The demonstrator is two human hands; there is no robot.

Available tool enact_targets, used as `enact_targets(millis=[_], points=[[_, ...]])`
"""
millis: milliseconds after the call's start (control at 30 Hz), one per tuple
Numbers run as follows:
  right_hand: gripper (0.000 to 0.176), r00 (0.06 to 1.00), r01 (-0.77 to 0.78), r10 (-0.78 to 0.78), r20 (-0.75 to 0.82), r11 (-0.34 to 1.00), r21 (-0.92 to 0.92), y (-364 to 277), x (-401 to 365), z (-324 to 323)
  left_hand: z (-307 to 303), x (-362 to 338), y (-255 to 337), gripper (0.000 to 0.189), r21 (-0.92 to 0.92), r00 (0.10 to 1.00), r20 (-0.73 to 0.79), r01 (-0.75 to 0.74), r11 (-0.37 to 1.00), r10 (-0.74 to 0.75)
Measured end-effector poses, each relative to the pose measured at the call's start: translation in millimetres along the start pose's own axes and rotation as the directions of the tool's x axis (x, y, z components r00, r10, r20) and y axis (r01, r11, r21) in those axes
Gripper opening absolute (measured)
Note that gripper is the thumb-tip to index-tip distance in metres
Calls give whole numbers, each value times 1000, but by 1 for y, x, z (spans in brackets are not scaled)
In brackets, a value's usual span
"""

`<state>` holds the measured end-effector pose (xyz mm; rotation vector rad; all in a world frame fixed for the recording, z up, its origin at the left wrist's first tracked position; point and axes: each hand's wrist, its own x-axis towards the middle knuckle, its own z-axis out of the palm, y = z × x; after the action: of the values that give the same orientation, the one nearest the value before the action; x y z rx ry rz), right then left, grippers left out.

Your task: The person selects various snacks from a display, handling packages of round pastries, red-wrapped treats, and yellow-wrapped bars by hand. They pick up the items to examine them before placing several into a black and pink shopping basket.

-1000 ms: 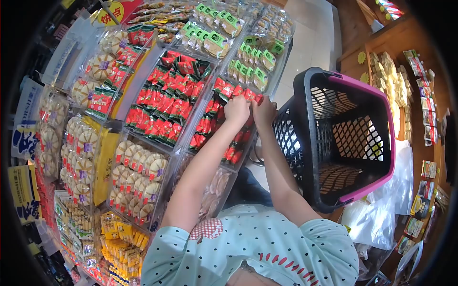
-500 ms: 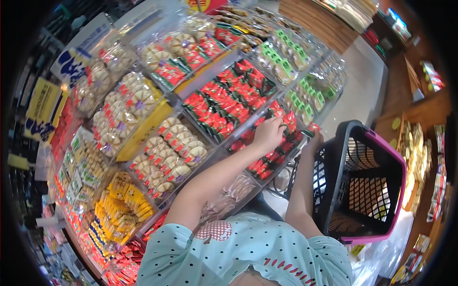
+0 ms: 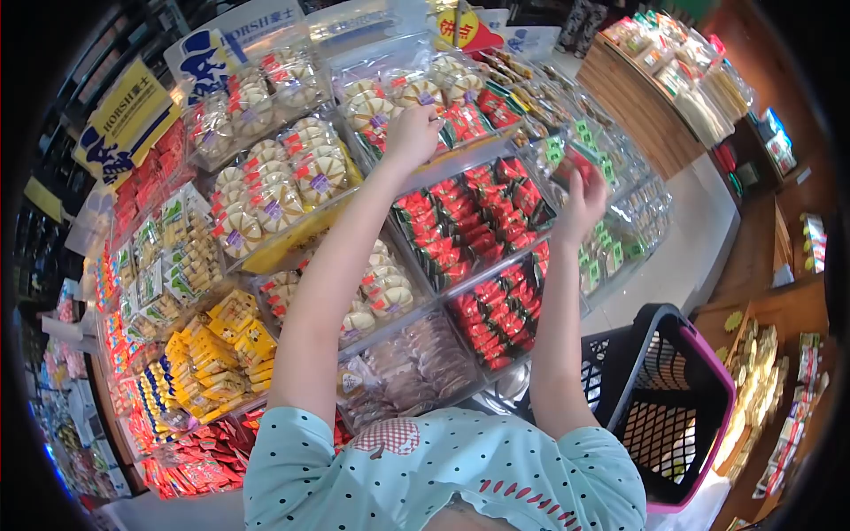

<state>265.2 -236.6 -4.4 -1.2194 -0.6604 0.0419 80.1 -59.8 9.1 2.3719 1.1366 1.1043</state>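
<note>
Apparently, from my distant seat, the step in hand was handling small packs at the display, one hand loaded and one reaching. The right hand (image 3: 584, 202) had its thumb and fingers clamped on a red packet (image 3: 574, 166), held up in front of the green-labelled packs (image 3: 611, 254). The left hand (image 3: 413, 137) was stretched to the upper bin (image 3: 469, 154), its fingertips beside the red-and-green packs (image 3: 467, 122) there; the fingers were curled, but I couldn't tell whether they gripped anything. More red packs (image 3: 469, 217) lay in the compartment below, between the two forearms. The shopping basket (image 3: 636, 354) stood to the right, near the right forearm. I judged that the next move called for a steady right pinch, while the left fingertips needed a clean hold on a single pack.
</note>
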Motion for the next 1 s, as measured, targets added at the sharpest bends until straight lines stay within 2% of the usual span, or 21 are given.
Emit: enact_targets(millis=[33, 67, 100, 167, 233, 300, 333, 367, 433, 467, 533, 567, 633, 667, 700, 767, 833, 900, 933, 967, 1000], points=[[28, 995, 80, -77, 57, 996, -37, 16, 13, 19, 3, 11, -10, 18, 23, 995, 66, 71, 997, -72], [26, 986, 121, -117, 121, 992, -34, 2, 16, 43, 10, 21, -27, 16, 92, 983, 161, 68, 993, -82], [24, 960, 210, -188, 206, 974, -89, -2, 23, 62, 9, 25, -30, 16, 96, 985, 146, 73, 993, -87], [24, 933, 230, -198, 301, 970, -74, 4, 36, 102, 7, 26, -31, 14, 285, 962, 231, 75, 956, -145], [21, 849, 396, -299, 435, 906, -150, 18, 49, 133, 5, 26, -36, 12, 277, 940, 272, 127, 952, -205], [26, 682, 625, -465, 565, 772, -117, 27, 57, 156, 3, 23, -41, 15, 413, 930, 332, 7, 911, -158], [24, 643, 637, -467, 607, 766, -85, 32, 57, 166, 1, 22, -40, 21, 455, 917, 365, -22, 890, -164], [22, 549, 708, -491, 676, 704, -64, 37, 59, 174, 0, 17, -39, 21, 458, 917, 361, -15, 889, -170], [23, 430, 809, -503, 750, 584, -72, 46, 54, 183, -4, 6, -35, 25, 478, 982, 185, -129, 869, 45], [23, 429, 807, -502, 751, 587, -68, 51, 52, 186, -5, 1, -31, 27, 488, 985, 147, -148, 860, 87], [24, 353, 780, -370, 859, 623, -52, 63, 49, 193, -12, -6, -23, 28, 465, 980, 194, -134, 875, 47], [24, 354, 777, -367, 860, 627, -52, 68, 47, 193, -16, -11, -19, 30, 440, 971, 240, -120, 890, 12], [26, 323, 629, -121, 939, 768, -117, 68, 39, 190, -19, -20, -18, 30, 395, 963, 269, -83, 915, -29], [28, 322, 577, -50, 946, 802, -154, 68, 38, 190, -17, -24, -23, 32, 408, 950, 311, -92, 909, -43], [28, 324, 576, -48, 945, 803, -156, 66, 37, 187, -15, -28, -28, 34, 418, 935, 351, -101, 903, -58], [27, 324, 480, -36, 945, 867, -131, 58, 33, 182, -6, -34, -43, 37, 422, 945, 325, -125, 898, -22], [28, 309, 512, -48, 950, 850, -124, 53, 30, 179, -7, -36, -45, 39, 423, 953, 303, -155, 893, 21], [27, 366, 499, -108, 924, 861, -97, 49, 30, 174, -8, -37, -44, 46, 399, 950, 312, -113, 910, -18], [27, 418, 528, -113, 902, 838, -140, 47, 34, 170, -9, -38, -43, 46, 394, 947, 320, -126, 910, -7], [27, 432, 526, -111, 895, 837, -150, 45, 37, 164, -11, -39, -42, 49, 394, 949, 315, -105, 913, -26], [27, 521, 494, -172, 836, 860, -131, 41, 40, 155, -14, -39, -41, 51, 393, 949, 314, -87, 916, -44]])
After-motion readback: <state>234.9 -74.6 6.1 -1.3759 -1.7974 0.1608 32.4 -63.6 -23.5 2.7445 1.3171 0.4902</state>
